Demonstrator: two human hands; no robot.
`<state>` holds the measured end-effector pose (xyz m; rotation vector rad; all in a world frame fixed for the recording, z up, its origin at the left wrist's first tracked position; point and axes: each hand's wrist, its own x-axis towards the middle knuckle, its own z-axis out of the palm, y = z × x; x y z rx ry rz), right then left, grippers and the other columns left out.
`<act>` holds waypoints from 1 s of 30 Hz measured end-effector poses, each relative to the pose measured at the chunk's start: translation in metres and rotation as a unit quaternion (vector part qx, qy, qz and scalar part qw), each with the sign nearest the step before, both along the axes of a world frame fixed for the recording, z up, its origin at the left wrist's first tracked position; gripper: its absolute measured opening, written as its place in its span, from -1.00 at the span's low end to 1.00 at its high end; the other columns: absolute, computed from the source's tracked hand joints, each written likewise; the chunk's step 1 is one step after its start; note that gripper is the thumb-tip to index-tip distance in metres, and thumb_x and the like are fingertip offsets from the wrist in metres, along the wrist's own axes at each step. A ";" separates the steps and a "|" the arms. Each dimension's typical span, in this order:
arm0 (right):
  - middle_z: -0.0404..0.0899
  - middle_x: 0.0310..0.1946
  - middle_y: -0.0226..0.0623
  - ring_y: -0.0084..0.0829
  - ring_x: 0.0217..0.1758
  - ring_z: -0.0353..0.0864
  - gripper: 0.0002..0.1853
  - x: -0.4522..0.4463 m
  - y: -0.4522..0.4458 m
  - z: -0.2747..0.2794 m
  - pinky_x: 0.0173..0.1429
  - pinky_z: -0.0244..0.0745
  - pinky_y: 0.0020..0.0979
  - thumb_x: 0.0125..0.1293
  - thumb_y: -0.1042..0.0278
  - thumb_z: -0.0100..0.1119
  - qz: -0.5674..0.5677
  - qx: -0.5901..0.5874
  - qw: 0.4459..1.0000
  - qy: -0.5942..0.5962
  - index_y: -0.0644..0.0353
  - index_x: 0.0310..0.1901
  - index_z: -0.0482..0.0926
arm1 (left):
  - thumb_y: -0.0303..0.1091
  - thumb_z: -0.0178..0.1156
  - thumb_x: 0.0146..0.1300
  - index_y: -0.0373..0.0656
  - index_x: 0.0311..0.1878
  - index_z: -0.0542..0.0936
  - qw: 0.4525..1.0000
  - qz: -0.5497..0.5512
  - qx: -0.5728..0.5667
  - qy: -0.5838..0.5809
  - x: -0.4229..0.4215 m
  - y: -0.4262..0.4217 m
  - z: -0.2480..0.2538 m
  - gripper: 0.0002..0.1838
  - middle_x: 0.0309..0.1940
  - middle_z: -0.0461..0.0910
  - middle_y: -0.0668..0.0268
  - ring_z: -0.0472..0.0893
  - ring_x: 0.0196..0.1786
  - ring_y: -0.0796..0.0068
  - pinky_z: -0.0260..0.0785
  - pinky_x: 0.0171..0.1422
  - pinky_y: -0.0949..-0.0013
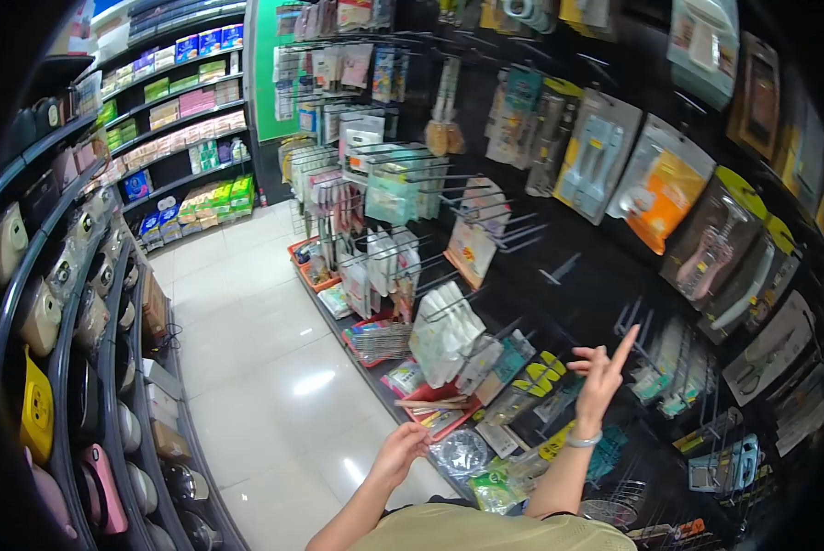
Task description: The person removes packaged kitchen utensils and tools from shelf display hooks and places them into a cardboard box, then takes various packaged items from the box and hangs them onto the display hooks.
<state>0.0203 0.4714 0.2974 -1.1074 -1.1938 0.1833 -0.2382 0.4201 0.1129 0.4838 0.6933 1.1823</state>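
My right hand [599,381], with a bracelet [584,441] on its wrist, is raised in front of the dark display wall. Its index finger stretches up toward metal hooks [634,323]; the other fingers are loosely bent, and it holds nothing I can see. Teal-and-clear packets [677,378] hang just right of it. Lower down, my left hand [401,456] has its fingers curled in a pinch; what is between them, if anything, is not visible. Just beyond it sits a red basket [419,421] with long, thin items in it. A clear plastic-wrapped item [461,453] lies beside that hand.
Hooks along the wall carry packaged goods, including an orange pack [662,200] and a white bag [446,335]. At left, curved shelves [58,367] hold small appliances, such as a yellow one [35,409]. A tiled aisle [256,340] runs toward shelves of boxed goods [187,119].
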 end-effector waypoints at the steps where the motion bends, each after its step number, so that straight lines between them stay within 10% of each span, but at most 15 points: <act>1: 0.61 -0.46 -0.23 -0.58 -0.54 0.54 -0.33 -0.004 0.005 0.001 -0.39 0.42 -0.55 0.39 0.27 -0.12 -0.037 -0.016 0.999 0.003 0.04 0.44 -0.19 | -0.43 0.08 0.27 -0.20 -0.19 0.47 1.000 0.008 0.001 -0.001 -0.015 0.003 0.000 -0.91 -0.44 0.55 0.33 0.52 -0.39 0.56 0.39 -0.26 0.53; 30: 0.53 -0.52 -0.18 -0.50 -0.57 0.45 -0.40 -0.012 0.136 -0.019 -0.45 0.34 -0.63 0.43 -0.19 -0.59 -0.465 0.273 0.836 0.101 0.19 0.08 0.26 | -0.39 0.10 0.29 -0.21 -0.19 0.49 0.968 -0.109 0.127 0.185 -0.182 0.296 0.043 -0.89 -0.41 0.54 0.37 0.48 -0.33 0.62 0.27 -0.21 0.54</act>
